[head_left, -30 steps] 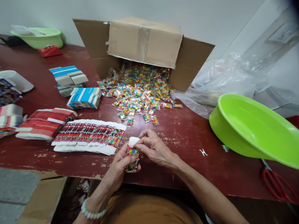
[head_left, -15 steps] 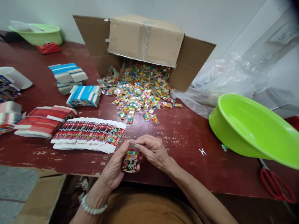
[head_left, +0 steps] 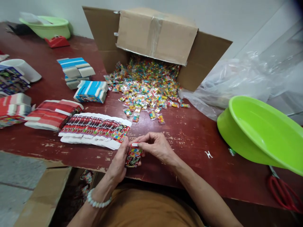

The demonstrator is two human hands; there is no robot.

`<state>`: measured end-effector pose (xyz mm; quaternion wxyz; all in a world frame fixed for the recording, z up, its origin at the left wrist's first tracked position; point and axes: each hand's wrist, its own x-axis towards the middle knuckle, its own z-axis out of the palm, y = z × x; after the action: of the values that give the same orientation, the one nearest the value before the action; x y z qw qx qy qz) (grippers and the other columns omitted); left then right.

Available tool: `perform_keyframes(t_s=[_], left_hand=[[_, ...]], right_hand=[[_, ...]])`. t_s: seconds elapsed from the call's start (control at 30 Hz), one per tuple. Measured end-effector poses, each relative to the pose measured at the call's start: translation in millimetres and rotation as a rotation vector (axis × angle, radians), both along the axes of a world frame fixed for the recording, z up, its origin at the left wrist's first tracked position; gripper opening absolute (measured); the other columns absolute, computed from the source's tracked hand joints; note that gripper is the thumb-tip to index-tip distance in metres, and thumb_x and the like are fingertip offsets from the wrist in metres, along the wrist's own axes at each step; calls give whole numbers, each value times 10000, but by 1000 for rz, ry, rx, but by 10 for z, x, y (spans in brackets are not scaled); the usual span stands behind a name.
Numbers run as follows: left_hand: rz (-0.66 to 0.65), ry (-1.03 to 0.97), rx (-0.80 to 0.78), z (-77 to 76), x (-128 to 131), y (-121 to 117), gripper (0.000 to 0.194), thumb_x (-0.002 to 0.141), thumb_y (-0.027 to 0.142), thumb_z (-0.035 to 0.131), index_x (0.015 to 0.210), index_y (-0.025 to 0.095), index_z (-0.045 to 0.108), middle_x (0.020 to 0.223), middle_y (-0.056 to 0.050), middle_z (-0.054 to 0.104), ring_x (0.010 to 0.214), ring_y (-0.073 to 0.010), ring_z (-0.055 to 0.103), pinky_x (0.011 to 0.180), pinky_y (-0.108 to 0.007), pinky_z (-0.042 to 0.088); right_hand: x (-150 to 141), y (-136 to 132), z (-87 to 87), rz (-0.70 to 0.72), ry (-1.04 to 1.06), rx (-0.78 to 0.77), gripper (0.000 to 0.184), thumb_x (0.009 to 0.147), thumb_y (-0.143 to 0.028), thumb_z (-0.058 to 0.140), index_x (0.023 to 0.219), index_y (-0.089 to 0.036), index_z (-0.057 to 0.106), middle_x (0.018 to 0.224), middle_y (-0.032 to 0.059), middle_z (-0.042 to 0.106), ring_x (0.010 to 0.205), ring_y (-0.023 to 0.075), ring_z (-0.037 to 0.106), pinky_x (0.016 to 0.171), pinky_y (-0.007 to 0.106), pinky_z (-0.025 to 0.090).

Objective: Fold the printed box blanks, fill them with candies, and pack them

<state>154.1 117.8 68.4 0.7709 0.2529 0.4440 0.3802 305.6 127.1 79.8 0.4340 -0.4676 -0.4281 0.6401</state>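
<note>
Near the table's front edge, my left hand (head_left: 120,162) is wrapped round a small red printed candy box (head_left: 133,157), held with its printed face towards me. My right hand (head_left: 156,145) pinches the white flap at the box's top end between thumb and fingers. Just left of my hands lies a fanned row of flattened red candy boxes (head_left: 94,129) with white flaps. Beyond them, small clear packets of coloured candy (head_left: 146,94) spill out of a cardboard carton (head_left: 157,36) on its side. What is inside the held box is hidden.
A green basin (head_left: 255,132) stands at the right, with red-handled scissors (head_left: 281,190) by the table edge. Stacks of red cartons (head_left: 53,115) and blue cartons (head_left: 91,91) lie left. Further back are a red tape dispenser (head_left: 56,41) and clear plastic bags (head_left: 213,91). An open box (head_left: 44,195) sits below.
The flap at the top of the box now shows as a white strip under my right fingers. The view has shifted slightly, and both hands stay on the box.
</note>
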Motion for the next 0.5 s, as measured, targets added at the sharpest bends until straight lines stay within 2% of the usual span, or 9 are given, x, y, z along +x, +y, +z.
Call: perform_keyframes(t_s=[0.1,0.17,0.3,0.33,0.37,0.5], left_hand=[[20,33,-6,0,-2,10,719,749,682,691,1170,102,737,658,-87,743,549,-204,681,391,-215,476],[20,41,-17,9,0,13,728,714,684,720,1142,95,743,634,-79,735,496,-192,659,374,-221,471],[3,28,-63,15,-4,17,702,703,681,723,1048,71,750,615,-72,724,407,-166,601,385,-268,521],[1,26,-73,13,-5,18,690,700,682,723,1019,71,752,607,-69,720,399,-165,596,387,-275,527],[2,27,-77,10,-6,19,683,690,688,726,988,74,755,596,-67,715,394,-165,592,382,-277,526],[18,59,-59,-7,-4,18,663,631,723,748,840,94,755,567,-66,697,390,-167,587,355,-261,502]], right_hand=[[-9,-8,-20,4,-24,10,130,723,-274,763,714,-153,717,835,52,777,500,81,572,481,224,491],[-12,-19,-28,12,-121,67,115,757,-273,726,757,-158,734,799,49,769,496,92,574,481,232,490],[-5,-41,-9,2,-449,408,123,763,-157,651,803,-180,765,796,48,770,601,121,624,560,236,495],[-2,-42,-2,5,-485,446,132,760,-146,645,803,-183,763,786,43,767,613,122,631,569,233,493],[0,-39,5,15,-478,427,117,762,-154,647,799,-182,755,755,34,758,602,122,634,561,229,491],[-4,-8,2,54,-251,88,82,751,-242,703,754,-164,677,562,-21,659,468,120,616,474,220,476]])
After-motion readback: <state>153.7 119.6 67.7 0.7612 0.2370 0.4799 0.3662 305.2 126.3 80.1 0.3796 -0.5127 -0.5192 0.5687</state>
